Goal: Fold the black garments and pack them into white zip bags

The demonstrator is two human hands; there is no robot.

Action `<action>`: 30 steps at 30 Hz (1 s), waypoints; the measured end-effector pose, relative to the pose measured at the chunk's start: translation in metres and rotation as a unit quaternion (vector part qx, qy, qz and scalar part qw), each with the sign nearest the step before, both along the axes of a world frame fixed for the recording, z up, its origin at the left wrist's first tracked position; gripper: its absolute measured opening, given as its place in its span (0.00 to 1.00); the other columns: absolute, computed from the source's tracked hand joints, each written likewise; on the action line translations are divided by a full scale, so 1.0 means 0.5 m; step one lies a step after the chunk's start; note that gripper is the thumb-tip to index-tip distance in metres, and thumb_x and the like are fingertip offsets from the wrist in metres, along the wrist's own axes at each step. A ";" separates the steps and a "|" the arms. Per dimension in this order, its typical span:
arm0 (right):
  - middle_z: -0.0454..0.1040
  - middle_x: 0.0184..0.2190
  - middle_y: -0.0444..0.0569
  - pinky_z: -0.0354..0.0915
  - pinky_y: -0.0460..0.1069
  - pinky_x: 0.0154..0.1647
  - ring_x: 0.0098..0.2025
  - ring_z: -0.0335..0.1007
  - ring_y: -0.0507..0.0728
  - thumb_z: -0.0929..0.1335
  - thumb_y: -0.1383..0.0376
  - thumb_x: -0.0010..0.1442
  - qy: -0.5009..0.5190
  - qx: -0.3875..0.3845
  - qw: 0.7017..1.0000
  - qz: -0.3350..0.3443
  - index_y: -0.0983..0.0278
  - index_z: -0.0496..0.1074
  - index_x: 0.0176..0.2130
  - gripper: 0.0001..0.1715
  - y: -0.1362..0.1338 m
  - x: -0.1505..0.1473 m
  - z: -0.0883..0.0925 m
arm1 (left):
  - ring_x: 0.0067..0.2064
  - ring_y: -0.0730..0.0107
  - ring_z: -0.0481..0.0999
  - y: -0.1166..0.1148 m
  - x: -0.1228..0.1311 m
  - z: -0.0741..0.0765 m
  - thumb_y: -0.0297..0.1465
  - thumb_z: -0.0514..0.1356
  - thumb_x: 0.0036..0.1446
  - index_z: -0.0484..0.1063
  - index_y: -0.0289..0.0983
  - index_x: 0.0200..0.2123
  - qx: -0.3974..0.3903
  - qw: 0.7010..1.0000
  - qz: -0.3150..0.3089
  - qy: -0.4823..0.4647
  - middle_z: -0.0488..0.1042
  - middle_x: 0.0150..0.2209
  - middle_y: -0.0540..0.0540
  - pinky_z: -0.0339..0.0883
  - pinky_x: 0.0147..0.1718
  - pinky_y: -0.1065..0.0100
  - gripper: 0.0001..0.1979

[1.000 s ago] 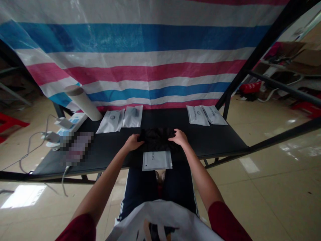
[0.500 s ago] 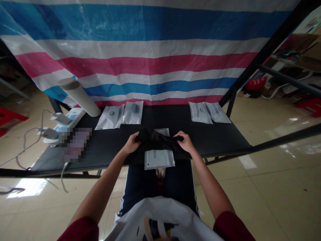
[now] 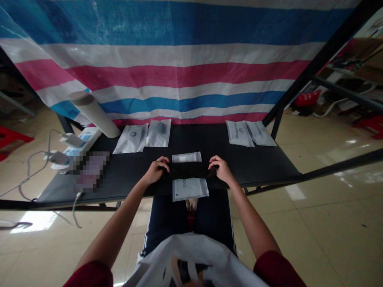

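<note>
A strip of black fabric [image 3: 189, 170] stretches sideways between my hands, above a white printed plastic pouch [image 3: 190, 189]. My left hand [image 3: 157, 169] pinches its left end, and my right hand [image 3: 220, 168] grips the right end. The fabric covers the pouch's middle, so only the upper and lower parts of the pouch show. The pouch's near edge hangs over the front of the table. What the fabric is exactly I cannot make out.
Two white pouches, a left one [image 3: 131, 138] and a fuller one [image 3: 158, 133], lie at the back left. Two more pouches [image 3: 240, 134] lie back right. A pale bottle [image 3: 95, 114], a power strip [image 3: 85, 141] with chargers and a blurred phone [image 3: 92, 171] occupy the black table's [image 3: 263, 167] left end.
The black fabric was bunched and raised in the middle; now it is pulled flat and straight between my hands. My left hand has shifted slightly left.
</note>
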State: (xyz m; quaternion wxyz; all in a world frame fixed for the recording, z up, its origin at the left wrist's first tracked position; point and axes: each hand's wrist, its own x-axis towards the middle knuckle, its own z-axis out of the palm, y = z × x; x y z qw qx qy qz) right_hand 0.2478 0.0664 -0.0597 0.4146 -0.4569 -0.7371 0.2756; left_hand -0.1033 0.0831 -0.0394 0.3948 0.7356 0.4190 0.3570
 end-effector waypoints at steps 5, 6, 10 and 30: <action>0.74 0.48 0.51 0.62 0.57 0.55 0.52 0.68 0.61 0.66 0.67 0.58 -0.057 -0.020 0.998 0.020 0.60 0.80 0.34 0.12 -0.024 0.014 0.017 | 0.54 0.56 0.65 -0.039 -0.017 0.016 0.30 0.54 0.53 0.77 0.38 0.26 0.010 0.994 0.006 0.105 0.69 0.51 0.45 0.55 0.58 0.53 0.12; 0.74 0.49 0.50 0.61 0.58 0.56 0.53 0.68 0.61 0.64 0.65 0.62 -0.059 -0.026 0.998 0.020 0.59 0.81 0.35 0.15 -0.027 0.015 0.018 | 0.54 0.56 0.65 -0.049 -0.017 0.015 0.33 0.54 0.56 0.76 0.38 0.24 0.018 0.992 0.026 0.120 0.69 0.51 0.45 0.56 0.57 0.52 0.13; 0.76 0.47 0.51 0.63 0.58 0.56 0.52 0.69 0.61 0.65 0.58 0.64 -0.065 -0.029 0.997 -0.021 0.59 0.79 0.33 0.15 -0.030 0.011 0.010 | 0.50 0.57 0.67 -0.077 -0.010 -0.001 0.41 0.63 0.53 0.70 0.37 0.27 0.086 0.975 0.107 0.176 0.69 0.46 0.43 0.60 0.53 0.55 0.14; 0.76 0.33 0.47 0.69 0.50 0.37 0.36 0.74 0.58 0.70 0.61 0.53 0.109 -0.068 0.978 -0.166 0.61 0.66 0.42 0.17 0.062 0.006 0.066 | 0.30 0.68 0.72 -0.082 0.091 0.093 0.32 0.61 0.51 0.64 0.40 0.44 0.045 0.979 0.127 0.153 0.70 0.31 0.52 0.60 0.30 0.69 0.16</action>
